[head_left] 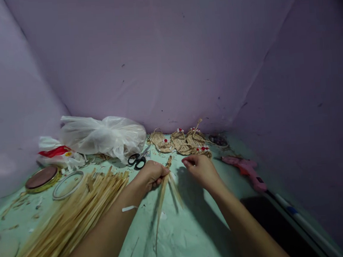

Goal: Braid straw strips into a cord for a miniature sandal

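My left hand [155,174] is closed in a pinch on a small bundle of dried straw strips [163,190]. The bundle's short, knotted or braided end [169,161] points away from me, and loose tails spread below the fingers. My right hand [202,169] hovers to the right, apart from the bundle, with thumb and fingertips pressed together. Whether anything thin is between them cannot be made out. Just beyond the hands lie several woven straw pieces [178,141] shaped like small slippers, with red and white beads on them. Black-handled scissors [138,160] rest beyond my left hand.
A pile of straw strips [77,215] lies under my left forearm. Around it are a ring [68,185], a round tin [43,179] and plastic bags [103,136]. At right sit a pink glue gun [247,170] and a dark flat object [273,219]. Purple walls enclose the table.
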Available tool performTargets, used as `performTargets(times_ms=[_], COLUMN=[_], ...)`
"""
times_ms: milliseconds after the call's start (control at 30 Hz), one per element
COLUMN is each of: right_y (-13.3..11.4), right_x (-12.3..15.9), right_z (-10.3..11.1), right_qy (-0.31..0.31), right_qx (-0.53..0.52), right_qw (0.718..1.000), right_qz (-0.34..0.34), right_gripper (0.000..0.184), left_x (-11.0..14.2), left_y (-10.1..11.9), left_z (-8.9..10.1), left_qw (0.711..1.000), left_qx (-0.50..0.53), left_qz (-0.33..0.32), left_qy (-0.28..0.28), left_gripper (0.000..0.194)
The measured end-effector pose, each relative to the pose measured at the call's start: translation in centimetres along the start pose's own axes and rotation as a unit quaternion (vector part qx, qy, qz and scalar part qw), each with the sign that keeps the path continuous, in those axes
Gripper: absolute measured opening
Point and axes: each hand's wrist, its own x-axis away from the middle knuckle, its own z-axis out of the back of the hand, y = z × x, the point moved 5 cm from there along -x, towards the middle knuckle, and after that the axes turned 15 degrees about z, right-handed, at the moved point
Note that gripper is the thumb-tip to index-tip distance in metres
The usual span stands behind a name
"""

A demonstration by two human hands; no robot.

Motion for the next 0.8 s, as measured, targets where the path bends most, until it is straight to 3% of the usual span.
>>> performTargets(times_ms=[67,167,233,300,467,600,667,800], right_y=[-0.3,-0.9,-1.2,-1.2,-0.4,0.3,0.2,-0.5], right_x=[-0.3,0.1,0.4,0.7,0.5,-0.1,-0.2,0.0], right_z=[-1.3,-4.1,-5.0,-5.3,-5.4,-5.4,-5.0,-4.1], right_qy=[-0.042,-0.123,-0.134,-0.131,-0.093,-0.071,-0.056,-0.043], right_qx=[-0.097,-0.303,-0.377,-0.401,-0.369,-0.230,-0.145,-0.051], right_qw=[0.992,0.930,0.897,0.888,0.911,0.966,0.986,0.997], right_qz=[-0.073,-0.170,-0.187,-0.181,-0.159,-0.096,-0.060,-0.048], right_gripper=[0.018,0.015,0.011,0.005,0.012,0.010,0.010,0.011], left_x=[-0.1,-0.4,-0.6,-0.6,0.4,1.4,1.4,1.1], left_y=[0.0,0.0,0.0,-0.1,0.3,1.0,1.2,0.9], left_z=[-0.1,-0.1,-0.1,0.0,0.2,0.5,0.4,0.2], left_qw=[1.000,0.999,0.999,0.998,0.994,0.992,0.994,0.995], left_qx=[0.009,0.004,-0.013,-0.041,-0.105,-0.117,-0.103,-0.095], left_qz=[0.014,0.014,0.008,0.008,-0.016,-0.032,-0.041,-0.028], left_qy=[-0.021,-0.043,-0.052,-0.053,-0.027,0.026,0.026,0.023], left_gripper=[0.010,0.012,0.014,0.015,0.012,0.011,0.011,0.008])
